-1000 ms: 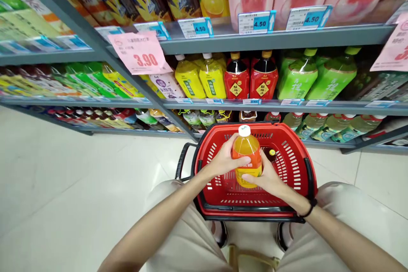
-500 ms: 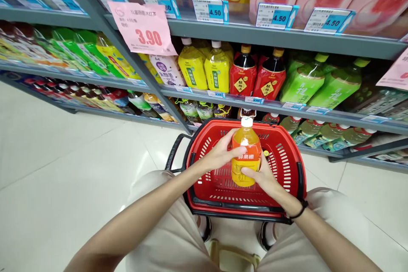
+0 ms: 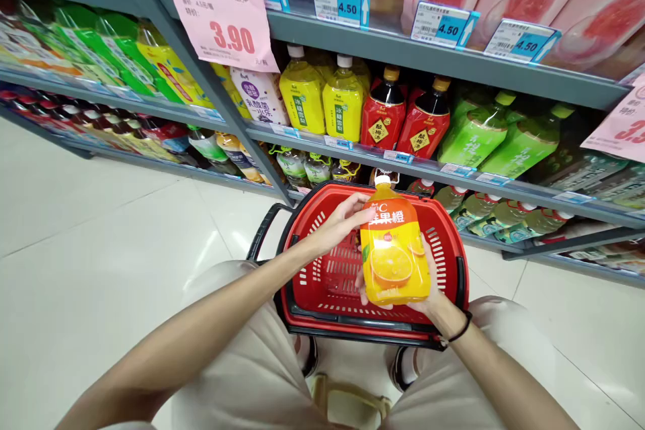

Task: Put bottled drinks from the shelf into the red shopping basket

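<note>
An orange juice bottle (image 3: 394, 248) with a white cap and an orange-and-yellow label is tilted back, label up, above a red shopping basket (image 3: 448, 242). My left hand (image 3: 337, 223) grips the bottle's upper left side near the neck. From underneath, my right hand (image 3: 428, 295) cups the bottle's base; a black band circles that wrist. The basket stands on the floor between my knees, its black handle (image 3: 262, 235) folded out to the left.
Grey store shelves (image 3: 453, 60) run across the top, packed with yellow, red and green drink bottles, pink cartons above. Blue 4.50 price tags and a pink 3.90 sign (image 3: 222, 20) hang from the shelf edges. Pale tiled floor (image 3: 101, 242) spreads to the left.
The bottle has been tipped from upright to lying back, its front label now facing up. My right hand slid under its base. The view shifted slightly down the shelves.
</note>
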The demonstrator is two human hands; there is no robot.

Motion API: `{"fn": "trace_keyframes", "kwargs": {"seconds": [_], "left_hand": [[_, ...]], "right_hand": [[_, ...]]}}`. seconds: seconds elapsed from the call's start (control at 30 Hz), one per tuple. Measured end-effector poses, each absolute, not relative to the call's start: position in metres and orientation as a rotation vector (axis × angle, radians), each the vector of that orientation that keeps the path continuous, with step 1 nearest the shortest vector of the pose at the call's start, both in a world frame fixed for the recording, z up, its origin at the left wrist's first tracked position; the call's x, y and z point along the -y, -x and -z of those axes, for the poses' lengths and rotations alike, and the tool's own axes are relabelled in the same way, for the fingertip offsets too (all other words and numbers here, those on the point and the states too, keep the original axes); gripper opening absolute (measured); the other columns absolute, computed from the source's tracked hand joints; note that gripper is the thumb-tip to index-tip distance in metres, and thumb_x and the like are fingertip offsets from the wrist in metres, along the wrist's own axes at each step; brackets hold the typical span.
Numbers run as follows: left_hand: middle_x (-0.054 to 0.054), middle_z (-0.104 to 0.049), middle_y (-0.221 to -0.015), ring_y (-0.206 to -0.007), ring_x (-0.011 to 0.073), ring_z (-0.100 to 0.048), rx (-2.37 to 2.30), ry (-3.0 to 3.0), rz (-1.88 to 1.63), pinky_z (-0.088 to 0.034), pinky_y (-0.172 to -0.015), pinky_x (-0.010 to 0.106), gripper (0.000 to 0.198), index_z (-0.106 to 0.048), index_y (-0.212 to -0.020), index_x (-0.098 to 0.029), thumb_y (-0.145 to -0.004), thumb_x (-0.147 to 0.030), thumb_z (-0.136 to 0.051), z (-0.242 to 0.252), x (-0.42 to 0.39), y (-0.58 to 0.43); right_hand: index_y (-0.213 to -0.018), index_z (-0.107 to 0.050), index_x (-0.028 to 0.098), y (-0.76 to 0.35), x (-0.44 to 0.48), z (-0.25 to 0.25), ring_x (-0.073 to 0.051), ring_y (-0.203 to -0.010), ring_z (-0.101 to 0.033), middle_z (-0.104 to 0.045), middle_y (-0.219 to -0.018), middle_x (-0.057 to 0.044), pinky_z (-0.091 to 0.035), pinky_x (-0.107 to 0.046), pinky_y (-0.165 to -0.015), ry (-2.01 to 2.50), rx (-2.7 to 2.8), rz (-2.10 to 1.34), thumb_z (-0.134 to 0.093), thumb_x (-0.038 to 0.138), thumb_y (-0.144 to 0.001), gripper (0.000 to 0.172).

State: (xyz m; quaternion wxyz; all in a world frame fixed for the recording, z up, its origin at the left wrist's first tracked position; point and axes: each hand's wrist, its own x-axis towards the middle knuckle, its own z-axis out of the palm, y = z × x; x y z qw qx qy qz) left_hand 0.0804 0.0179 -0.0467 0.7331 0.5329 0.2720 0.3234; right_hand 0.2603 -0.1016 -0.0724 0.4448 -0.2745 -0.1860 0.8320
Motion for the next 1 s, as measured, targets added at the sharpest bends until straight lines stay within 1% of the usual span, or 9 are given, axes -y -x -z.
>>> {"fn": "trace_keyframes", "kwargs": {"seconds": [0.07, 0.17, 0.4, 0.5, 0.6, 0.7, 0.83, 0.9, 1.0], "left_hand": [[0.004, -0.069, -0.109, -0.096, 0.0188, -0.066, -0.66, -1.122, -0.701, -0.052, -0.086, 0.031, 0.051, -0.058, -0.103, -0.02, -0.085, -0.062, -0.08, 0.048, -0.015, -0.084], [0.002, -0.066, -0.098, -0.086, 0.0169, -0.062, -0.758, -1.072, -0.708, -0.053, -0.077, 0.03, 0.056, -0.058, -0.095, -0.019, -0.083, -0.07, -0.078, 0.055, -0.011, -0.09], [0.011, -0.072, -0.107, -0.088, 0.0225, -0.067, -0.824, -0.952, -0.716, -0.054, -0.073, 0.033, 0.062, -0.069, -0.106, -0.014, -0.079, -0.069, -0.081, 0.056, -0.015, -0.098], [0.014, -0.075, -0.11, -0.091, 0.0246, -0.068, -0.781, -0.885, -0.705, -0.056, -0.075, 0.036, 0.058, -0.072, -0.11, -0.013, -0.08, -0.062, -0.082, 0.053, -0.025, -0.096], [0.013, -0.076, -0.116, -0.102, 0.0267, -0.068, -0.712, -0.83, -0.758, -0.056, -0.084, 0.038, 0.047, -0.075, -0.112, -0.014, -0.083, -0.051, -0.08, 0.053, -0.036, -0.09], [0.011, -0.077, -0.117, -0.109, 0.027, -0.068, -0.633, -0.751, -0.824, -0.055, -0.094, 0.04, 0.038, -0.076, -0.109, -0.014, -0.082, -0.041, -0.075, 0.053, -0.043, -0.086], [0.01, -0.078, -0.115, -0.112, 0.0288, -0.068, -0.584, -0.725, -0.88, -0.054, -0.1, 0.043, 0.041, -0.075, -0.111, -0.015, -0.083, -0.045, -0.073, 0.05, -0.043, -0.087], [0.009, -0.079, -0.114, -0.111, 0.0275, -0.069, -0.595, -0.719, -0.938, -0.053, -0.101, 0.041, 0.039, -0.075, -0.109, -0.015, -0.085, -0.046, -0.074, 0.049, -0.043, -0.088], [0.011, -0.08, -0.111, -0.106, 0.0269, -0.072, -0.629, -0.663, -0.959, -0.054, -0.1, 0.041, 0.039, -0.075, -0.102, -0.015, -0.085, -0.05, -0.074, 0.048, -0.045, -0.087]], "right_hand": [[-0.132, -0.062, 0.011, -0.263, 0.101, 0.074, -0.034, -0.087, -0.074, -0.076, -0.109, -0.024, -0.05, -0.03, -0.051, 0.541, 0.469, -2.207, -0.051, 0.085, -0.084, 0.089], [-0.13, -0.061, 0.009, -0.266, 0.1, 0.077, -0.032, -0.08, -0.074, -0.077, -0.1, -0.024, -0.045, -0.025, -0.048, 0.45, 0.465, -2.268, -0.056, 0.074, -0.084, 0.08], [-0.126, -0.062, 0.006, -0.267, 0.097, 0.073, -0.032, -0.08, -0.075, -0.077, -0.101, -0.027, -0.045, -0.024, -0.049, 0.472, 0.444, -2.205, -0.056, 0.071, -0.082, 0.079], [-0.128, -0.062, 0.005, -0.264, 0.097, 0.061, -0.034, -0.087, -0.076, -0.076, -0.109, -0.028, -0.054, -0.031, -0.06, 0.451, 0.439, -2.127, -0.056, 0.079, -0.082, 0.087], [-0.131, -0.063, 0.007, -0.26, 0.097, 0.05, -0.037, -0.101, -0.074, -0.075, -0.112, -0.024, -0.06, -0.044, -0.082, 0.489, 0.413, -1.982, -0.057, 0.084, -0.083, 0.091], [-0.136, -0.061, 0.015, -0.256, 0.095, 0.047, -0.037, -0.103, -0.075, -0.075, -0.12, -0.019, -0.059, -0.056, -0.094, 0.6, 0.441, -1.819, -0.064, 0.078, -0.086, 0.081], [-0.144, -0.056, 0.027, -0.253, 0.093, 0.055, -0.035, -0.118, -0.07, -0.066, -0.143, -0.013, -0.059, -0.063, -0.099, 0.751, 0.494, -1.613, -0.077, 0.066, -0.086, 0.073], [-0.149, -0.051, 0.029, -0.254, 0.094, 0.062, -0.034, -0.127, -0.066, -0.061, -0.148, -0.012, -0.059, -0.062, -0.103, 0.833, 0.594, -1.517, -0.085, 0.055, -0.082, 0.08], [-0.159, -0.038, 0.032, -0.256, 0.099, 0.072, -0.033, -0.134, -0.062, -0.058, -0.15, -0.013, -0.054, -0.058, -0.112, 1.003, 0.859, -1.325, -0.096, 0.038, -0.072, 0.105]]}}
